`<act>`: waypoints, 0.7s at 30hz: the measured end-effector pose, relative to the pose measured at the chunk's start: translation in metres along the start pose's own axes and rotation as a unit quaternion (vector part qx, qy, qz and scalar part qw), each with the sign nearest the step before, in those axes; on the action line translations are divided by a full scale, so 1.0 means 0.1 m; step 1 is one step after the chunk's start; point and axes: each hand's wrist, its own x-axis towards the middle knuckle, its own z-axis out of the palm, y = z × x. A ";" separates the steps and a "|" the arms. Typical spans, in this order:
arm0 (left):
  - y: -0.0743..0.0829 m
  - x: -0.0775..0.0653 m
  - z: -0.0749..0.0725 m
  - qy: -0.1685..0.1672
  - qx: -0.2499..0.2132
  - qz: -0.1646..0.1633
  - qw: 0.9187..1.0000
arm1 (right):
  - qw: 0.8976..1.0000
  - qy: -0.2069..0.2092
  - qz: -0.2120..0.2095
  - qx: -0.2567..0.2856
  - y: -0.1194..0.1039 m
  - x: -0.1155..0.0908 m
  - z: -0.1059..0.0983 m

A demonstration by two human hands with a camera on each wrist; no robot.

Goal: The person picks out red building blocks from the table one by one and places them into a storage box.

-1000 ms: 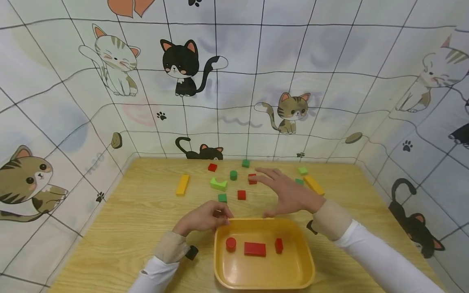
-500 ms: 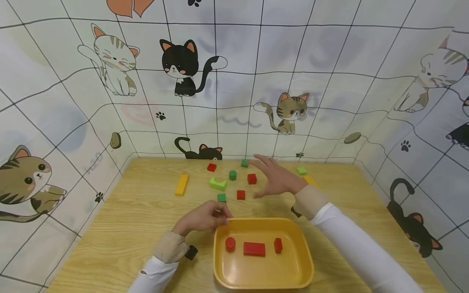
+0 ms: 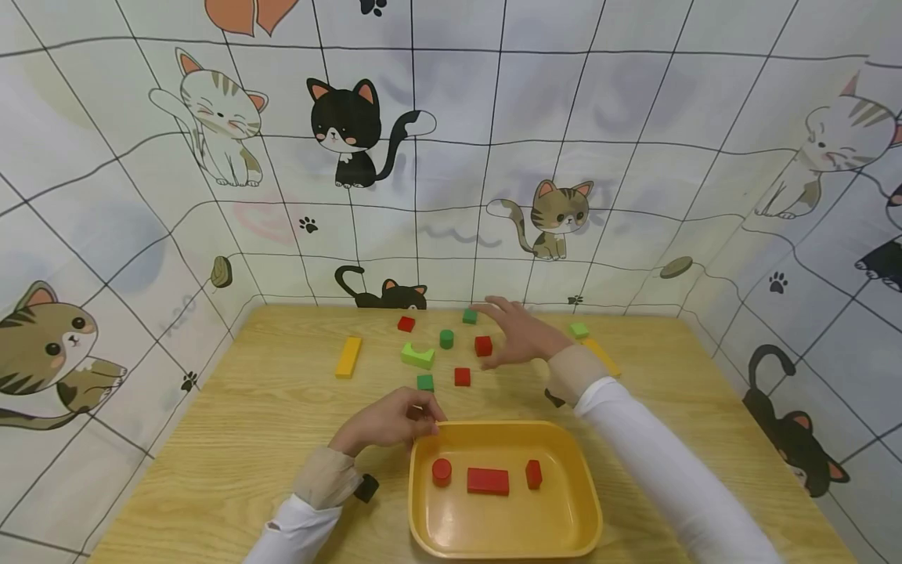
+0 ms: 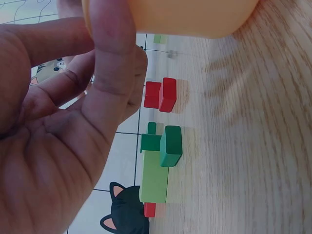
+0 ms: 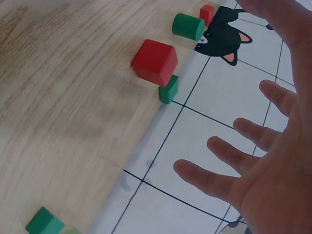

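My left hand (image 3: 391, 419) pinches the back-left rim of a yellow plastic tub (image 3: 507, 529); the left wrist view shows the thumb and fingers around its edge. Inside the tub lie a red cylinder (image 3: 441, 471), a flat red block (image 3: 488, 482) and a small red block (image 3: 534, 475). Beyond the tub, my right hand (image 3: 524, 335) hovers with fingers spread, holding nothing. Its thumb and fingers are close beside a red cube (image 5: 155, 62). Behind that cube stands a small green block (image 5: 168, 89), with a green cylinder (image 5: 188, 26) to its left in the head view.
Other blocks lie scattered on the wooden table (image 3: 268, 423): a light-green arch (image 3: 418, 356), a green block (image 3: 425, 382), a red cube (image 3: 462, 377) and yellow planks (image 3: 348, 357) at left and right. A cat-print sheet (image 3: 451, 157) rises behind the table and along both sides.
My right hand has moved left and away from me, from beyond the tub's right side to beside the red cube. The left hand has stayed on the tub's rim.
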 end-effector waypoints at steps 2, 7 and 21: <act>0.00 0.00 0.00 0.000 -0.001 -0.002 1.000 | 1.000 -0.005 0.003 0.001 0.02 0.05 0.03; 0.00 0.00 0.00 -0.001 -0.002 -0.003 1.000 | 1.000 -0.020 0.017 0.001 0.07 0.16 0.15; 0.00 0.00 -0.01 -0.003 -0.006 0.002 1.000 | 0.999 -0.038 0.037 0.008 0.20 0.34 0.42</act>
